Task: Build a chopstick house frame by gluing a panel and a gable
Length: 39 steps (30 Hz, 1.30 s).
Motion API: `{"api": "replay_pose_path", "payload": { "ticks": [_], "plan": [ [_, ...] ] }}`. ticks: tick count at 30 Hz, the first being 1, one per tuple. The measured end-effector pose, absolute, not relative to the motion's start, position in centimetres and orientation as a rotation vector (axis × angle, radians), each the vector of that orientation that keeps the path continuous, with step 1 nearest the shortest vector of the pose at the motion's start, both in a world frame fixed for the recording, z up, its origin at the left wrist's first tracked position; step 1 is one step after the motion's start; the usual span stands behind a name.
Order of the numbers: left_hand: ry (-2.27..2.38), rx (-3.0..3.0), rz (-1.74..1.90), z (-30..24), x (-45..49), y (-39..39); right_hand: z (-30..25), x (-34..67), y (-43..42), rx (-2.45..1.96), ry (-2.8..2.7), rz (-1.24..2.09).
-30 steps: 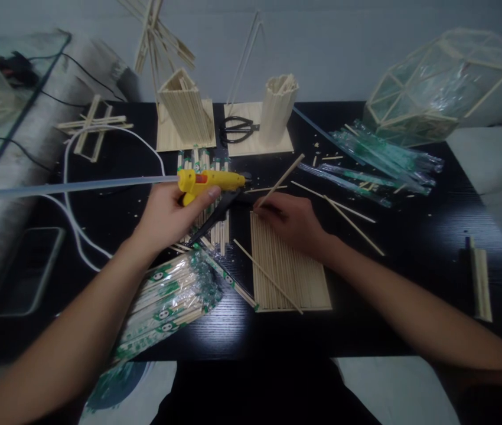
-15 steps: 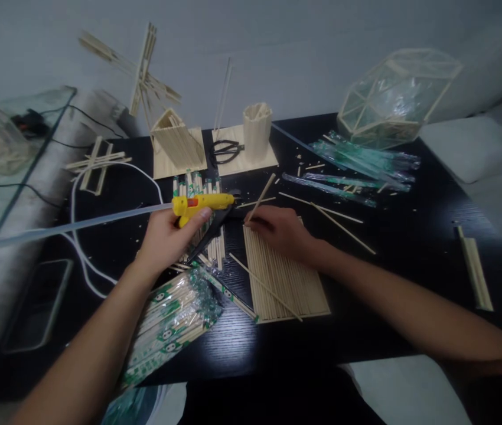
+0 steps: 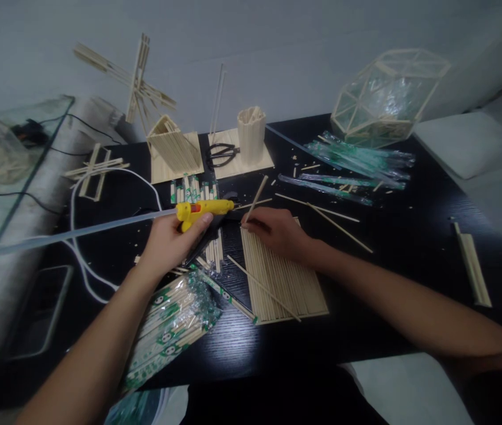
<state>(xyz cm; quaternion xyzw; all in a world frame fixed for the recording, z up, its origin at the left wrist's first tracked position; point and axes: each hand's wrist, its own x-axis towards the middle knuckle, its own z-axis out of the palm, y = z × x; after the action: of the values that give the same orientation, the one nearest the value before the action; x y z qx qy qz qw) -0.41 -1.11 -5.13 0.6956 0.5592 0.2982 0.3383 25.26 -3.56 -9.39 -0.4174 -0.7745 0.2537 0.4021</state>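
Observation:
My left hand (image 3: 171, 239) is closed round a yellow hot glue gun (image 3: 204, 208), its nozzle pointing right and a long glue stick (image 3: 100, 226) trailing from its back. Between the fingertips of my right hand (image 3: 277, 231) a short wooden stick (image 3: 257, 196) stands tilted. That hand rests at the far left corner of a flat panel of chopsticks (image 3: 282, 283) laid side by side. One loose chopstick (image 3: 262, 286) lies slantwise across the panel. Wrapped chopsticks (image 3: 214, 245) lie beneath the glue gun.
A pack of wrapped chopsticks (image 3: 171, 330) lies front left. Behind stand two stick holders (image 3: 175, 147) on wooden bases, black-handled scissors (image 3: 222, 154) and a stick windmill (image 3: 138, 88). Plastic wrappers (image 3: 361, 159) and a faceted stick frame (image 3: 388, 97) are back right. A white cord (image 3: 74, 206) loops left.
The view has shifted slightly. Both hands keep their holds, and the glue gun's nozzle stays near the short stick with little movement.

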Motion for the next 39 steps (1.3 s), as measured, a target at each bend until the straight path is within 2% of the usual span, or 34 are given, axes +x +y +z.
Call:
{"api": "replay_pose_path", "payload": {
  "ticks": [39],
  "plan": [
    [1.416, 1.912, 0.744, -5.52, -0.77, -1.08, -9.37, 25.37, -3.54, -1.061, -1.980, 0.617]
  ]
}}
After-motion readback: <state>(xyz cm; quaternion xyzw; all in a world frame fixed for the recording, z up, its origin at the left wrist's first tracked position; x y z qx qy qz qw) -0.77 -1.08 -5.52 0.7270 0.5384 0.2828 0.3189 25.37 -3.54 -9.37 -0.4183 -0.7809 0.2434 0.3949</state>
